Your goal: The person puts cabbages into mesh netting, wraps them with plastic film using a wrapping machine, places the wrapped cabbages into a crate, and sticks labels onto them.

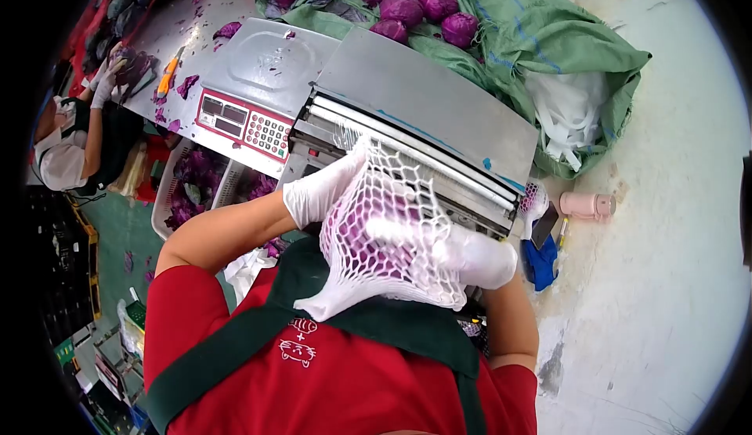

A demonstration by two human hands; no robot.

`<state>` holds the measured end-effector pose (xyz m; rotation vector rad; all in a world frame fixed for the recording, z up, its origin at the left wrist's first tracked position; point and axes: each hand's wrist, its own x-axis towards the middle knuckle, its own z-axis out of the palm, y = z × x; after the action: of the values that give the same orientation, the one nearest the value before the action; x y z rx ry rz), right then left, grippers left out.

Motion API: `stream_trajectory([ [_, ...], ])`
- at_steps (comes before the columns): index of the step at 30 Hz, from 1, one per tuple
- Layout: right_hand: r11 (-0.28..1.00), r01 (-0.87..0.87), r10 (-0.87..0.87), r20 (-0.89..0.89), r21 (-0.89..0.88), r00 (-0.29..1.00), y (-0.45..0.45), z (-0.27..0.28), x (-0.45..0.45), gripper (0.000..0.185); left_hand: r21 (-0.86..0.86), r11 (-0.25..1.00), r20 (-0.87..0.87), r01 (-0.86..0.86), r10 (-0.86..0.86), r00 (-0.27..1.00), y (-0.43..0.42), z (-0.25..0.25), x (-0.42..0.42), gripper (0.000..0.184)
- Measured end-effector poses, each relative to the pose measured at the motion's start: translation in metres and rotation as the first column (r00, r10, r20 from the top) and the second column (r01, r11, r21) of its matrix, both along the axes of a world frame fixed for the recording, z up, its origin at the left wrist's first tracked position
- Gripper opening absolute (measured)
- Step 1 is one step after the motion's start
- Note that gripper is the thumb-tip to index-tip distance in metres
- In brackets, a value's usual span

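Left hand [327,189], nearly closed, pinches white mesh [338,297] around purple cabbage [351,235], seemingly mid-bagging; right hand [484,259] has unclear grip; next needs even pulling.

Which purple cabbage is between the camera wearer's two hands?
The netted cabbage between the left hand and right hand; bare cabbages are piled by the green sack, and another netted bundle sits by the pink bottle.

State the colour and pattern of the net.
The net is white with open, diamond-like mesh; the head view shows it best.
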<state>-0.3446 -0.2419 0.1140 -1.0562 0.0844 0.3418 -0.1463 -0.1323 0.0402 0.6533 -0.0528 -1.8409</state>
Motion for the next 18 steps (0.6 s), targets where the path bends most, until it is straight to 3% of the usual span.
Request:
stream_trajectory([
  [1, 0.973, 0.147, -0.141, 0.045, -0.18, 0.989, -0.003, -0.005, 0.001, 0.061, -0.049, 0.998, -0.03, -0.025, 0.023, 0.999, -0.001, 0.002, -0.01, 0.078],
  [2, 0.94, 0.34, -0.341, -0.061, -0.018, 0.938, -0.004, 0.001, 0.001, 0.057, 0.001, 1.0, 0.051, -0.024, 0.024, 0.998, 0.002, 0.004, -0.012, 0.077],
  [3, 0.834, 0.539, -0.519, -0.162, 0.123, 0.839, -0.003, 0.014, 0.006, 0.053, 0.007, 0.999, 0.016, -0.047, 0.047, 0.999, 0.003, 0.011, -0.012, 0.077],
  [4, 0.832, 0.532, -0.541, 0.019, 0.157, 0.841, -0.012, 0.005, -0.009, 0.045, 0.014, 0.997, -0.021, -0.069, 0.069, 0.997, 0.005, 0.02, -0.013, 0.077],
  [6, 0.81, 0.568, -0.578, -0.032, -0.144, 0.815, -0.02, -0.017, -0.026, 0.041, 0.058, 0.976, -0.133, -0.21, 0.216, 0.967, 0.012, 0.034, -0.005, 0.067],
  [7, 0.762, 0.568, -0.606, -0.033, -0.311, 0.795, -0.018, -0.027, -0.029, 0.038, -0.012, 0.959, -0.147, -0.282, 0.277, 0.95, 0.012, 0.03, -0.003, 0.058],
  [8, 0.587, 0.529, -0.636, 0.056, -0.613, 0.77, -0.003, -0.036, -0.031, 0.041, -0.079, 0.933, -0.167, -0.352, 0.335, 0.927, 0.012, 0.024, -0.001, 0.049],
  [9, 0.7, 0.674, -0.71, -0.128, -0.236, 0.692, 0.025, -0.034, -0.018, 0.043, -0.123, 0.909, -0.103, -0.397, 0.386, 0.917, 0.015, 0.018, 0.001, 0.038],
  [10, 0.621, 0.765, -0.695, -0.333, 0.169, 0.637, 0.044, -0.029, -0.007, 0.046, -0.134, 0.871, -0.079, -0.472, 0.466, 0.881, 0.006, 0.027, -0.004, 0.041],
  [12, 0.511, 0.757, -0.649, -0.395, 0.407, 0.65, 0.032, -0.026, -0.002, 0.053, -0.413, 0.751, -0.016, -0.515, 0.559, 0.829, -0.009, 0.046, -0.016, 0.053],
  [13, 0.567, 0.783, -0.716, -0.317, 0.255, 0.622, 0.022, -0.035, -0.001, 0.057, -0.45, 0.71, 0.074, -0.542, 0.634, 0.77, -0.013, 0.054, -0.016, 0.055],
  [15, 0.466, 0.829, -0.845, -0.122, 0.308, 0.521, -0.001, -0.039, 0.003, 0.058, -0.509, 0.635, 0.258, -0.581, 0.756, 0.601, -0.021, 0.068, -0.017, 0.061],
  [16, 0.45, 0.842, -0.886, 0.026, 0.297, 0.463, -0.016, -0.028, 0.013, 0.058, -0.29, 0.715, 0.263, -0.636, 0.698, 0.666, -0.023, 0.068, -0.008, 0.061],
  [17, 0.424, 0.856, -0.905, 0.17, 0.296, 0.389, -0.031, -0.017, 0.023, 0.058, -0.08, 0.877, 0.31, -0.474, 0.474, 0.824, -0.038, 0.061, 0.001, 0.064],
  [18, 0.377, 0.908, -0.873, 0.397, 0.184, 0.282, -0.043, -0.007, 0.034, 0.058, -0.117, 0.957, 0.137, -0.265, 0.28, 0.95, -0.052, 0.057, 0.008, 0.063],
])
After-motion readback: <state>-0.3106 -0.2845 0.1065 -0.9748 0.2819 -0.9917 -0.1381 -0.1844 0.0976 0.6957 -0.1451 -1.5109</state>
